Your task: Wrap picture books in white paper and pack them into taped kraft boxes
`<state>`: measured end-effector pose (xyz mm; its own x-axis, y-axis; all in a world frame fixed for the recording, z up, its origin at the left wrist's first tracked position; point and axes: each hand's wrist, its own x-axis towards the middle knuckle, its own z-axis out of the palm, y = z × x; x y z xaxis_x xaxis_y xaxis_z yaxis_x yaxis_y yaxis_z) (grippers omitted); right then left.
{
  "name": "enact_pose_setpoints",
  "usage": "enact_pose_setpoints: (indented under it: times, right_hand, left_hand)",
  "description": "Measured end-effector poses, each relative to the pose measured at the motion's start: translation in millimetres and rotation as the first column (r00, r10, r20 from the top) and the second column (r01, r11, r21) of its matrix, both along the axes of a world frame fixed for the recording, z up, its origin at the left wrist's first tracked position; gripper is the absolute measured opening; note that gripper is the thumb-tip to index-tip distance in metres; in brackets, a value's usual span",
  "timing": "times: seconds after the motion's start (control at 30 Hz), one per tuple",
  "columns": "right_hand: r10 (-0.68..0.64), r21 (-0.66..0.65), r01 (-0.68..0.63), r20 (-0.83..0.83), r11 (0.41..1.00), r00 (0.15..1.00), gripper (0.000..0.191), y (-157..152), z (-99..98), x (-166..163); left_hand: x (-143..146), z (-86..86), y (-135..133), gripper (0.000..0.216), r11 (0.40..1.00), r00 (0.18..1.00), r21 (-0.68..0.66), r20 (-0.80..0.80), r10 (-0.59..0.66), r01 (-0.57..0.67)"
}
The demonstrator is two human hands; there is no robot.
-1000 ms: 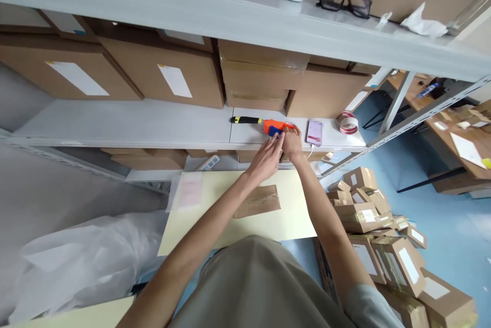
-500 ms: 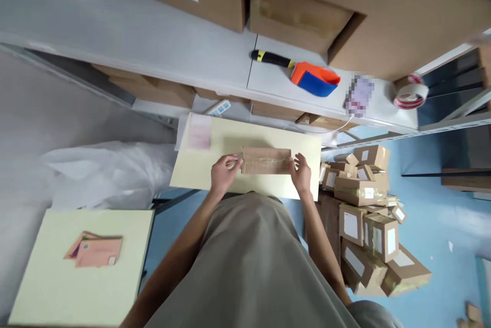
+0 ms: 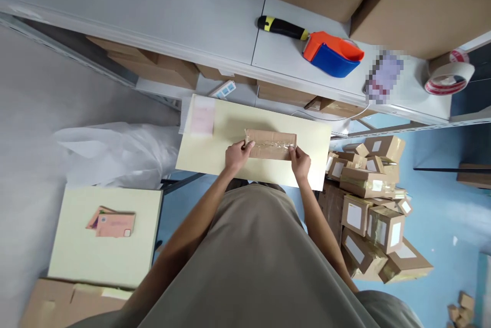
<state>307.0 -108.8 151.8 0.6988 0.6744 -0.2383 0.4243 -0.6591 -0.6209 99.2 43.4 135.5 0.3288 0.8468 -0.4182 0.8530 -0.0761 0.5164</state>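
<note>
Small cardboard box (image 3: pixel 271 144) at the centre of the frame, over a pale yellow table (image 3: pixel 245 170), its long side running from left to right. A strip of clear, wrinkled tape follows its upper face lengthwise. The left hand (image 3: pixel 238 156) grasps the left end of the box, with the thumb on top; the right hand (image 3: pixel 300 163) grasps the right end in the same manner. Whether the underside of the box touches the table cannot be told. A pinkish sheet (image 3: pixel 202 118) lies at the table's upper left corner.

Across the top of the frame, a grey shelf (image 3: pixel 215 26) carries, at upper right, an orange and blue tape dispenser (image 3: pixel 333 59) with a black and yellow handle, a blurred phone (image 3: pixel 384 77) and a roll of tape (image 3: pixel 466 72). Right of centre, labelled boxes (image 3: pixel 360 184) form a heap above a blue floor (image 3: pixel 441 215). At lower left, pink cards (image 3: pixel 115 225) overlap on table 2 (image 3: pixel 76 261); translucent plastic sheeting (image 3: pixel 123 149) lies just above.
</note>
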Motion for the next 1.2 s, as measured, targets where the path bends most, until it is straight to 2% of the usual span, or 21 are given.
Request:
enact_pose_setpoints:
  times: [0.07,0.13,0.23,0.33,0.43,0.53,0.63,0.7,0.83,0.97,1.1,1.2]
  right_hand:
    - [0.001,0.086,0.004,-0.068,0.996,0.998,0.072,-6.8,-0.6,5.2]
    - [-0.008,0.155,0.028,-0.129,0.988,0.992,0.071,-15.1,1.2,6.8]
    - [-0.027,0.264,0.079,-0.197,0.961,0.98,0.061,-29.7,-1.6,5.2]
    - [-0.031,0.314,0.116,-0.261,0.942,0.965,0.054,-45.1,-20.0,0.5]
    - [0.014,0.272,0.074,-0.308,0.96,0.951,0.046,-58.9,-49.1,-6.1]
    - [0.079,0.144,-0.036,-0.308,0.989,0.948,0.035,-69.1,-75.9,-9.6]
    - [0.101,-0.011,-0.111,-0.348,0.994,0.932,0.029,-74.0,-92.7,-2.1]
    - [0.096,-0.053,-0.123,-0.365,0.991,0.926,0.028,-72.5,-98.1,10.4]
    - [0.039,-0.019,-0.05,-0.376,0.999,0.926,0.032,-53.1,-98.8,39.5]
    - [0.059,0.03,-0.051,-0.422,0.998,0.905,0.033,-22.1,-90.8,48.4]
    - [0.085,0.026,-0.082,-0.37,0.996,0.925,0.038,-10.4,-72.3,40.2]
    - [0.09,0.124,-0.049,-0.357,0.991,0.93,0.056,-20.6,-50.0,34.9]
  left_hand:
    - [-5.5,-2.6,3.1,0.04,0.999,0.997,-0.028,0.078,0.02,-0.018]
    - [-13.8,-4.9,3.3,0.033,0.998,0.974,-0.064,0.223,0.042,-0.028]
    - [-29.9,-11.4,-0.1,0.029,0.994,0.892,-0.106,0.446,0.082,-0.038]
    - [-44.8,-26.4,-5.7,0.029,0.994,0.876,-0.078,0.47,0.105,-0.078]
    - [-53.6,-49.8,-14.6,0.024,0.995,0.926,-0.06,0.366,0.095,-0.078]
    - [-59.1,-74.0,-25.5,0.025,0.995,0.97,-0.097,0.242,0.026,-0.003]
    - [-65.2,-90.7,-28.4,0.027,0.987,0.981,-0.15,0.19,-0.022,0.051]
    - [-68.1,-95.9,-20.9,0.032,0.984,0.977,-0.176,0.212,0.022,0.016]
    - [-57.3,-93.3,10.1,0.043,0.976,0.944,-0.182,0.282,0.172,-0.124]
    - [-23.6,-78.4,30.9,0.046,0.967,0.928,-0.201,0.303,0.216,-0.159]
    - [-1.6,-53.9,28.9,0.039,0.962,0.917,-0.212,0.322,0.235,-0.173]
    - [-4.6,-30.6,19.5,0.046,0.965,0.88,-0.14,0.397,0.26,-0.221]
